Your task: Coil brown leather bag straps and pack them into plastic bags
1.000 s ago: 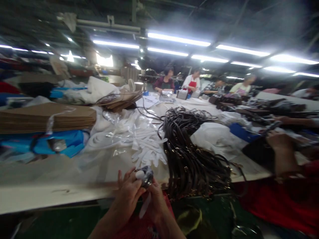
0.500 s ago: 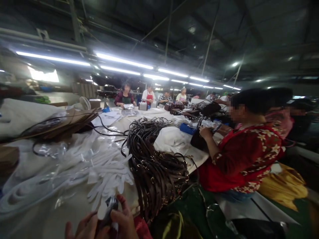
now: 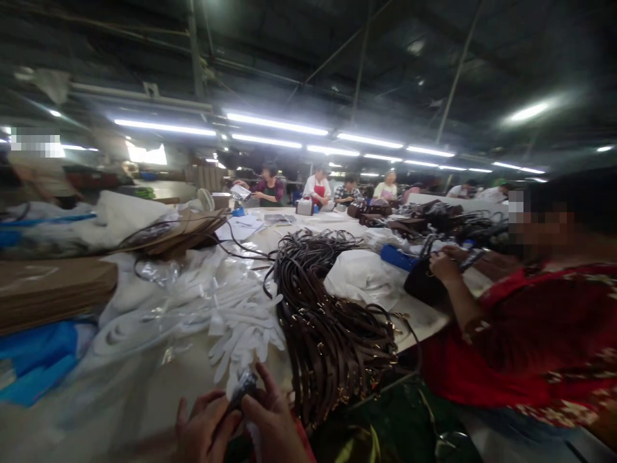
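At the bottom of the view, my left hand [image 3: 206, 424] and my right hand [image 3: 274, 415] are close together, both closed on a dark strap [image 3: 245, 384]. Its upper end looks wrapped in something shiny, with a white strip beside it. Right thumb and forefinger pinch near that end, while the left fingers curl round the lower part. Just beyond my hands lies a bunch of white strips [image 3: 245, 331]. To the right, a large heap of dark brown straps [image 3: 332, 334] with gold-coloured buckles spreads over the table and hangs over its edge.
A co-worker in a red flowered top [image 3: 544, 347] sits close on the right, handling a dark bag [image 3: 424, 281]. Stacked brown sheets [image 3: 53, 289] and blue plastic [image 3: 41, 360] lie left. White cloth [image 3: 361, 276] rests beyond the straps. Several people work farther back.
The camera view has swung left, so the scene sits farther right and the blue plastic now shows. Both hands stay on the strap, its shiny end now tilted more to the right.
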`<action>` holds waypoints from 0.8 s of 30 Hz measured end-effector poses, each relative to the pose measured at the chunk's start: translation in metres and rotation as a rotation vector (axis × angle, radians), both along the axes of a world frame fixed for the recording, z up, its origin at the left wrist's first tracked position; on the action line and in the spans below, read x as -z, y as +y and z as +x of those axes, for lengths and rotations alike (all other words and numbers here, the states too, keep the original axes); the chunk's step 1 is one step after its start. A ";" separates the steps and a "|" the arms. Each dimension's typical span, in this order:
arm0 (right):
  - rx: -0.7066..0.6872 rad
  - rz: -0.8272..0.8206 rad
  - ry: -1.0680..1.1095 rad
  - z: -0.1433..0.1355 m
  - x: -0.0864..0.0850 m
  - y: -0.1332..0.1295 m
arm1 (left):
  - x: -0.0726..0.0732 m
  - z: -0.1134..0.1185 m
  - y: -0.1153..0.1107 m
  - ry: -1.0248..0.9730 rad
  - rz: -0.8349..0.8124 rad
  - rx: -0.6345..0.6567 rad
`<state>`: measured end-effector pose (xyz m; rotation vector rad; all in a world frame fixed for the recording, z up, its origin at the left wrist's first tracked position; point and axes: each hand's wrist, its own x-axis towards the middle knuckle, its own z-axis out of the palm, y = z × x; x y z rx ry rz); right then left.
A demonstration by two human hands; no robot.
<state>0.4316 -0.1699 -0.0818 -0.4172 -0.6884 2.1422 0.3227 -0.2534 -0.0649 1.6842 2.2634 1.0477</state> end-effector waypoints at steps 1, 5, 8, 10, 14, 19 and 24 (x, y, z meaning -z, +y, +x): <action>-0.035 0.039 -0.045 0.007 -0.004 -0.003 | -0.008 0.004 -0.003 -0.044 -0.002 -0.026; -0.113 0.149 -0.350 0.044 -0.023 -0.012 | -0.034 0.014 -0.012 -0.188 -0.006 -0.091; -0.284 0.244 -0.381 0.067 -0.038 -0.018 | -0.037 0.011 -0.018 -0.288 -0.032 -0.098; -0.340 0.263 -0.276 0.076 -0.048 -0.022 | -0.033 0.009 -0.022 -0.330 -0.044 -0.099; -0.363 0.357 -0.244 0.078 -0.058 -0.021 | -0.027 0.009 -0.029 -0.357 -0.045 -0.031; -0.436 0.511 -0.507 0.063 -0.057 -0.003 | -0.030 0.012 -0.035 -0.274 -0.049 0.107; -0.488 0.417 -0.609 0.050 -0.059 0.002 | -0.032 0.016 -0.038 -0.087 0.013 0.161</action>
